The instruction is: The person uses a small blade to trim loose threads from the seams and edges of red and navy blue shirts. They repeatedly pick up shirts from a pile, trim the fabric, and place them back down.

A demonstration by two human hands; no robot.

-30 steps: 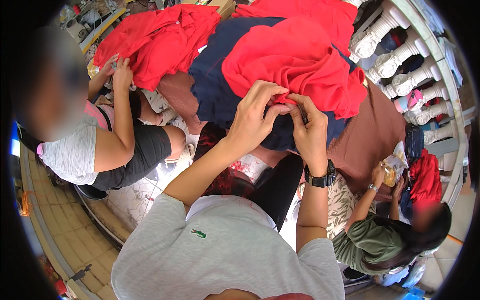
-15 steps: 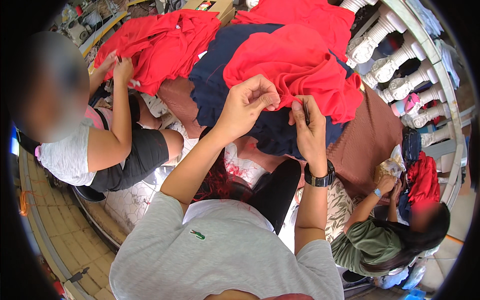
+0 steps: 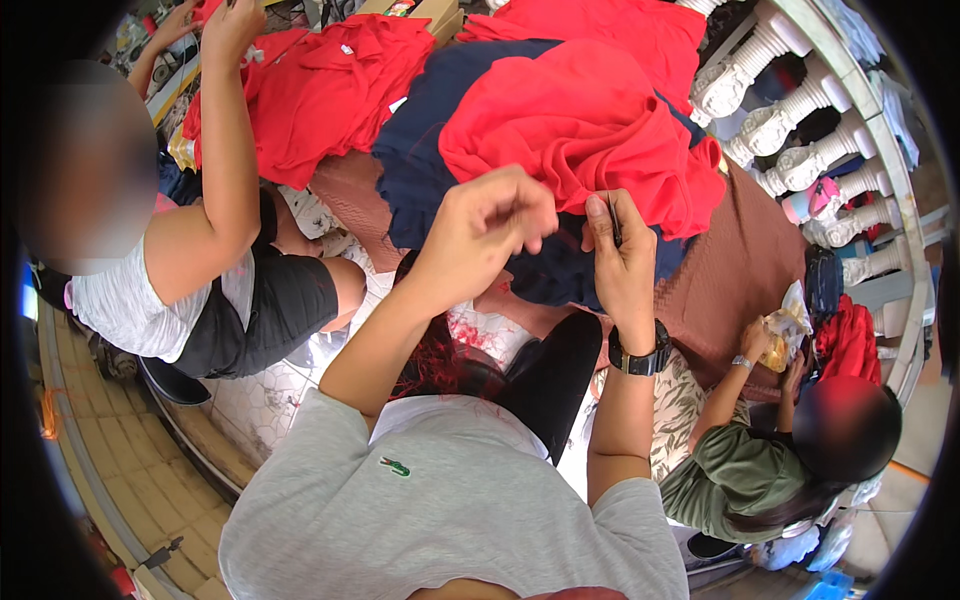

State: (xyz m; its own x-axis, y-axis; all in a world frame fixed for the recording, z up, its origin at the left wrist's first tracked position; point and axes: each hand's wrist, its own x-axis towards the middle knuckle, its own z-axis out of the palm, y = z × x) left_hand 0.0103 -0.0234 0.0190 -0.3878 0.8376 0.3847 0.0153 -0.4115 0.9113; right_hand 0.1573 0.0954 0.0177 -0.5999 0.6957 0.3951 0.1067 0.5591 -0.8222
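Note:
Red cloth (image 3: 560,120) lies bunched on navy cloth (image 3: 415,170) in front of me. My right hand (image 3: 622,240), with a dark watch on its wrist, is closed at the near edge of the red cloth. It grips a slender dark tool (image 3: 614,218) whose kind I cannot make out, held between thumb and fingers. Just left of it, my left hand (image 3: 490,225) is raised over the navy cloth, apart from the right one. Its fingers are curled and smeared by motion, so whether a thread is in them does not show.
A brown textured cover (image 3: 735,270) lies beneath the cloth. At left, a person in grey (image 3: 210,310) lifts both arms beside another red pile (image 3: 330,90). At lower right, a person in green (image 3: 740,480) holds a plastic bag (image 3: 785,330). White balusters (image 3: 770,130) line the right side.
My left hand has come away from the red cloth, down and slightly left; my right hand stays nearly in place with the tool. The person at left has raised both hands higher.

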